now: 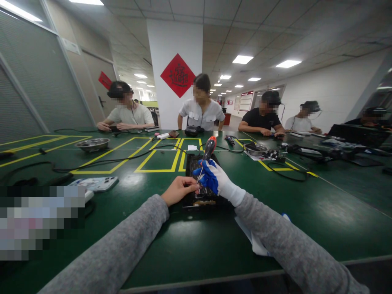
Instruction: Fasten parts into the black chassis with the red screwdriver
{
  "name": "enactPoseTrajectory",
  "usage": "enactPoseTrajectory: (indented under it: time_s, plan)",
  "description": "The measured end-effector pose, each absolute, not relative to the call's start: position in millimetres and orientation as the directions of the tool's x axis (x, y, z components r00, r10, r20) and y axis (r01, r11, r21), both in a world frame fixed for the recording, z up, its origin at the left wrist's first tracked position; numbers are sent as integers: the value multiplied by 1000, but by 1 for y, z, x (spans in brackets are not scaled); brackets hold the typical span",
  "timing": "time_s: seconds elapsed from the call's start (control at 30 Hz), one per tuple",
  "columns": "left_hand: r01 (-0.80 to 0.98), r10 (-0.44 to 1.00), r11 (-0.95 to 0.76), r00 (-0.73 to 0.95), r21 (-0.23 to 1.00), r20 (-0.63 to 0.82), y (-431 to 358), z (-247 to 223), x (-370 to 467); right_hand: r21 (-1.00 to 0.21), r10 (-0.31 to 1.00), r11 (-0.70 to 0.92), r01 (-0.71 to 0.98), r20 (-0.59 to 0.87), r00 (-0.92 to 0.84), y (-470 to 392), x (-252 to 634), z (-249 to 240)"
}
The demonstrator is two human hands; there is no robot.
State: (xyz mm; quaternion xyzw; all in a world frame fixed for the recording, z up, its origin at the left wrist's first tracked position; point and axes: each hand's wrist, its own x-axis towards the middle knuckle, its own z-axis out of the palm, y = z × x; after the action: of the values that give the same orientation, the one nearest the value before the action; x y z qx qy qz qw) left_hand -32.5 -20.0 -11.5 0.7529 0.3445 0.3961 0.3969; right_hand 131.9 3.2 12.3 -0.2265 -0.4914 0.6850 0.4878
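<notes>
My right hand (219,179), in a white glove with blue-coated fingers, is closed around a screwdriver (210,149) with a black and red handle. The screwdriver stands tilted, handle up, its thin shaft pointing down toward my left fingertips. Bare, my left hand (180,190) is closed with thumb and fingers pinched together beside the shaft; what is between them is too small to make out. Beneath both hands a black, flat device or tray (200,203) with dark inner parts lies on the green table (190,241). My hands hide much of its middle.
A white cloth or glove (255,241) lies under my right forearm. Phones (102,184) are at the left. Metal bowls (92,144) stand farther off, and a black cable (122,157) crosses the table. Several people sit or stand along the far side.
</notes>
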Motion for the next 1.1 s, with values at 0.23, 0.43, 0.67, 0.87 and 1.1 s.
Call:
enactPoseTrajectory:
  time_s: [0.23,0.43,0.67,0.87,1.1]
  plan:
    - [213,827,-459,456,863,327,-18,-12,-32,-875,835,-165,-454,121,-537,22,133,3]
    - [163,858,-419,393,893,330,-20,-13,-29,-913,869,-42,-406,167,-465,15,134,7]
    - [60,840,-332,473,941,266,-16,-14,-36,-867,811,-189,-460,127,-572,18,135,5]
    - [155,830,-383,491,911,265,-17,-13,-36,-917,819,-89,-390,155,-552,13,131,5]
    - [195,799,-457,519,868,304,-17,-12,-39,-900,779,-118,-419,178,-602,12,131,4]
